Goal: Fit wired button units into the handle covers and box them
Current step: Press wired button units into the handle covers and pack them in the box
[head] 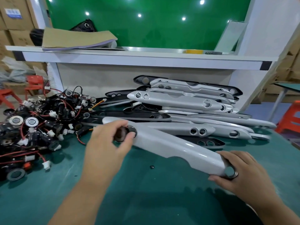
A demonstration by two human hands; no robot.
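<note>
We hold a silver handle cover over the counter, just right of the heap of wired button units. Our left hand pinches a button unit at one end hole, and the fingers of our right hand wrap the other end. It looks light, stiff and glossy, so we judge the ends the safest grips.

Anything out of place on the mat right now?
A small black piece lies alone on the green mat, on the near side of the held handle cover, away from the wired button pile. Too small to identify.
</note>
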